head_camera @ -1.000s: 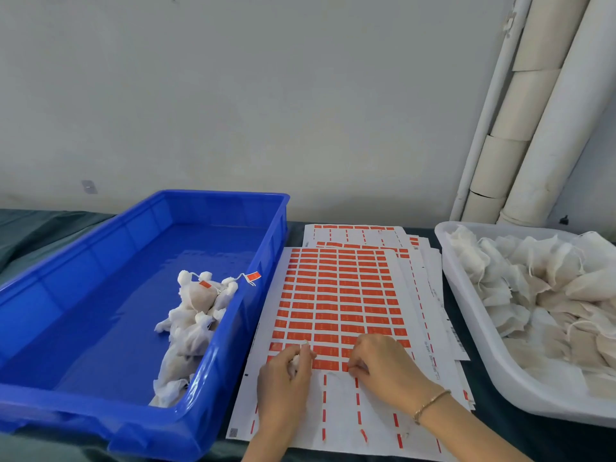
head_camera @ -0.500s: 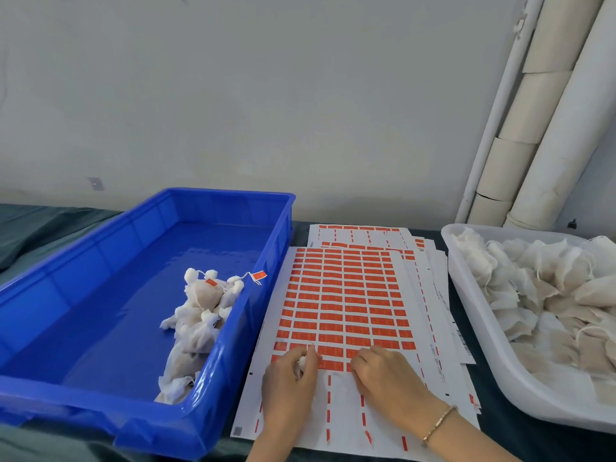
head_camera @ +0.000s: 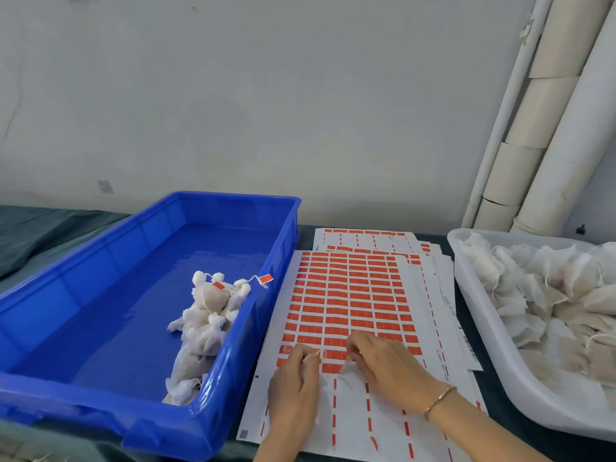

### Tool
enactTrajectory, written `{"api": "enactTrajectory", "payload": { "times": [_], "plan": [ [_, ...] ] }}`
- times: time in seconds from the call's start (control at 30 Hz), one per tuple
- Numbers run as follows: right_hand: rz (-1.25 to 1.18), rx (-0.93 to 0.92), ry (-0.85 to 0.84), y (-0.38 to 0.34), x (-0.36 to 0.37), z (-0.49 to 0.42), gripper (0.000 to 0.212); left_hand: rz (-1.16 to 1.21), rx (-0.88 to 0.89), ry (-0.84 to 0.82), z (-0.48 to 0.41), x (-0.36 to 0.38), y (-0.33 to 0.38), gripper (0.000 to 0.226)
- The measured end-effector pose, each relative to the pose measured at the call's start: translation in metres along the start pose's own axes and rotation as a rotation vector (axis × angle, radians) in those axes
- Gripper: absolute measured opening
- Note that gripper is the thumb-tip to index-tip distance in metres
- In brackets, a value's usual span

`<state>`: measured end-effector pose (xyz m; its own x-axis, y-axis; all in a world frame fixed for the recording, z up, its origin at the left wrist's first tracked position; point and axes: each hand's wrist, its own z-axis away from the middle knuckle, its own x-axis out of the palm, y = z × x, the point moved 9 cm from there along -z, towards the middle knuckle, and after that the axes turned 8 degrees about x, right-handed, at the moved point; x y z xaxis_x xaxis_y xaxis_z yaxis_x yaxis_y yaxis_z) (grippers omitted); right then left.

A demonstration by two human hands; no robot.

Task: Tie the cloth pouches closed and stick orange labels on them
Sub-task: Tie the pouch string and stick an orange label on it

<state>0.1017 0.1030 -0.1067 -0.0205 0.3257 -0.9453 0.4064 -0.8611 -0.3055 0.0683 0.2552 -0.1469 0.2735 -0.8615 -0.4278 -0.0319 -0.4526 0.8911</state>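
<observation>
Cloth pouch [head_camera: 344,375] sits low on the top label sheet [head_camera: 350,295], mostly hidden between the two hands. Left hand [head_camera: 295,381] has its fingers curled, pinching the pouch's white top. Right hand [head_camera: 386,365] (a thin bracelet [head_camera: 438,396] at the wrist) pinches it from the other side. Tied pouches [head_camera: 206,315] lie in the blue bin [head_camera: 230,358], one trailing an orange label [head_camera: 265,279]. Untied pouches [head_camera: 550,295] fill the white tub [head_camera: 483,328]. Print along the sheet's edge is too small to read.
</observation>
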Motion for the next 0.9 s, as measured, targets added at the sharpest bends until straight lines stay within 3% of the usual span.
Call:
{"api": "enactTrajectory", "payload": {
  "times": [0.13,0.43,0.77,0.9],
  "plan": [
    [-0.175,0.051,0.032,0.003,-0.002,-0.004,0.009,-0.028,-0.028,0.004,-0.001,0.0,-0.002,0.015],
    [-0.477,0.17,0.346,0.021,-0.053,0.006,0.019,0.134,-0.005,-0.029,0.001,-0.004,0.009,0.008],
    [-0.601,0.248,0.501,0.038,-0.129,0.031,0.018,0.189,0.281,-0.07,0.009,-0.035,0.097,0.007],
    [-0.683,0.189,0.465,0.022,-0.158,0.035,0.018,0.278,0.37,-0.134,0.017,-0.049,0.14,0.016]
  ]
}}
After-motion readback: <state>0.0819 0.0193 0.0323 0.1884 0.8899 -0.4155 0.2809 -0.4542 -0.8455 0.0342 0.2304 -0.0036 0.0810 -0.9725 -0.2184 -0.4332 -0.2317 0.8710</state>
